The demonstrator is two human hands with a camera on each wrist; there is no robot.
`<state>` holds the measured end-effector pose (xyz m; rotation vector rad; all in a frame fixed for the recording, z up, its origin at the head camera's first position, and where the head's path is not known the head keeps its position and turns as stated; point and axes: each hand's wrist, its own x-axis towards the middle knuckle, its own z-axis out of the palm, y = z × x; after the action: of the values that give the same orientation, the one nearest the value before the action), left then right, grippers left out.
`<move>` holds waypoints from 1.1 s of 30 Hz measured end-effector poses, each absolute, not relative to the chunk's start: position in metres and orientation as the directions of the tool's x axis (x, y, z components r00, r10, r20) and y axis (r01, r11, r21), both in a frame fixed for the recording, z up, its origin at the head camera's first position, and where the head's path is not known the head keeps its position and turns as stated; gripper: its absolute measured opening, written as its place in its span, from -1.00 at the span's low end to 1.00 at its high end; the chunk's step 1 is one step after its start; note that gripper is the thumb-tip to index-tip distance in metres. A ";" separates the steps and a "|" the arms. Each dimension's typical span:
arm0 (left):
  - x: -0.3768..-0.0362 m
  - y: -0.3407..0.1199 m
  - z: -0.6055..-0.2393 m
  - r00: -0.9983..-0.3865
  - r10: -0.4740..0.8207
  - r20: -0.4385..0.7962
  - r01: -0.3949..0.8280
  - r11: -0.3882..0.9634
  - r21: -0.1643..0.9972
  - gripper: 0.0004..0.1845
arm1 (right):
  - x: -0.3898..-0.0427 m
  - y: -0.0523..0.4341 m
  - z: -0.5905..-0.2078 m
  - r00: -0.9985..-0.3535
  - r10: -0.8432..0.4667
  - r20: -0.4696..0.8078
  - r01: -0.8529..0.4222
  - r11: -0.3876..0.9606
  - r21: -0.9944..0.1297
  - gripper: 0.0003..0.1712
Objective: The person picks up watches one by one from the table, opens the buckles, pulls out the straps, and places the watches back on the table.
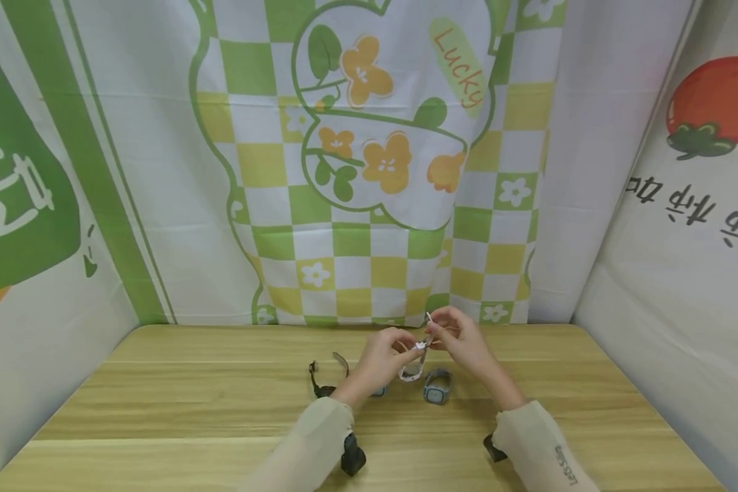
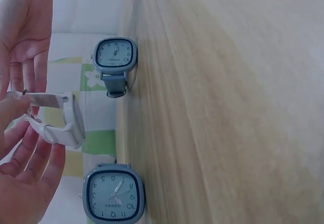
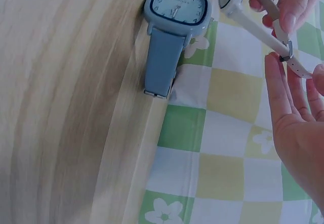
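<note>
Above the far middle of the wooden counter, both hands work on a white wristwatch held clear of the surface. The left hand has its fingers curled round the case and one strap, the square face turned edge-on in the left wrist view. The right hand pinches the free strap end near the metal buckle, thumb and forefinger closed on the band while the other fingers stay loose and spread.

Two blue-grey square watches lie on the counter just below the hands: one to the right with its strap stretched flat, the other half hidden under the left wrist. A black-strapped watch lies a little further left. Behind hangs a green and yellow checked cloth printed with flowers.

The step in hand looks like feeding the strap tip through the buckle. To do it well, the left hand should keep the case steady and hold the buckle side taut, so the frame does not swing away. The right hand's pinch is better set close to the tip, guiding it straight into the frame rather than at a slant, then sliding along as the band passes. Keeping the watch raised above the two blue ones avoids knocking them.
</note>
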<state>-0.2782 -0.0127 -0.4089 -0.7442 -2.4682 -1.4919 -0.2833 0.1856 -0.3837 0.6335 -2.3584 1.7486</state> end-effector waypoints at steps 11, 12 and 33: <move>-0.275 -0.012 -0.408 -0.860 0.318 0.398 0.499 0.366 0.786 -0.79 | -0.285 0.186 -0.388 -0.914 -0.215 0.343 -0.374 0.123 -0.919 -0.75; -0.275 -0.011 -0.408 -0.859 0.320 0.398 0.500 0.365 0.785 -0.79 | -0.284 0.187 -0.388 -0.914 -0.211 0.346 -0.376 0.123 -0.918 -0.73; -0.276 -0.013 -0.410 -0.862 0.362 0.354 0.478 0.351 0.805 -0.84 | -0.283 0.185 -0.390 -0.930 -0.187 0.318 -0.337 0.081 -0.938 -0.71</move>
<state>-0.2758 -0.0135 -0.4099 -0.7771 -2.4859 -1.5432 -0.2830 0.1846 -0.3902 0.5417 -2.2219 1.9826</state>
